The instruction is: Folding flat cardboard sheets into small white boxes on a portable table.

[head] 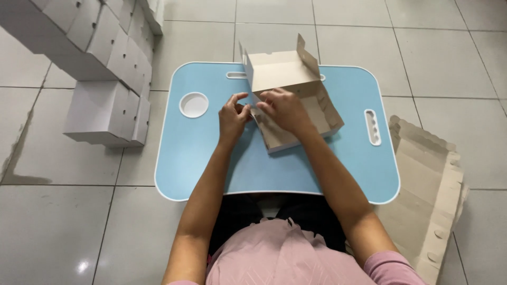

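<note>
A half-folded grey cardboard box (306,100) stands on the light blue lap table (200,153), its lid raised toward the far edge. My left hand (233,117) pinches the box's left side flap between thumb and fingers. My right hand (285,110) lies over the same left wall, fingers curled on the cardboard and pressing it inward. The near left corner of the box is hidden under my hands.
Folded white boxes (108,113) are stacked on the tiled floor at the left, more piled behind at the top left. Flat cardboard blanks (430,195) lie on the floor at the right. The table has a round cup recess (194,104) and a slotted groove (372,126).
</note>
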